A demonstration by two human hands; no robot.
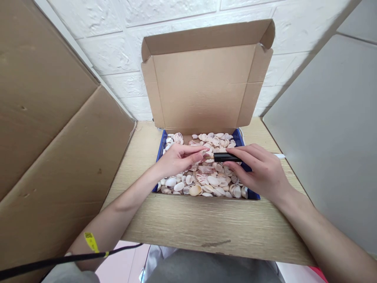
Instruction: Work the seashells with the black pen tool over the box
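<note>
Over a box of seashells, my left hand (pixel 181 159) pinches a small pale shell (pixel 204 152) between thumb and fingers. From the right, my right hand (pixel 260 167) grips a black pen-shaped hand drill (pixel 226 157), its thin brass-coloured tip pointing left at the shell. The tip is at or very near the shell; whether they touch I cannot tell. Below both hands lie many loose seashells (pixel 213 181), white, cream and some pink-striped, filling the cardboard box with blue sides (pixel 160 147).
The box's brown lid (pixel 203 86) stands raised against the white brick wall (pixel 108 51). Cardboard (pixel 67 137) closes in the left side, a grey-white panel (pixel 330 129) the right. A black cable (pixel 73 258) with yellow tags crosses the lower left, near the wooden table's (pixel 188 220) front edge.
</note>
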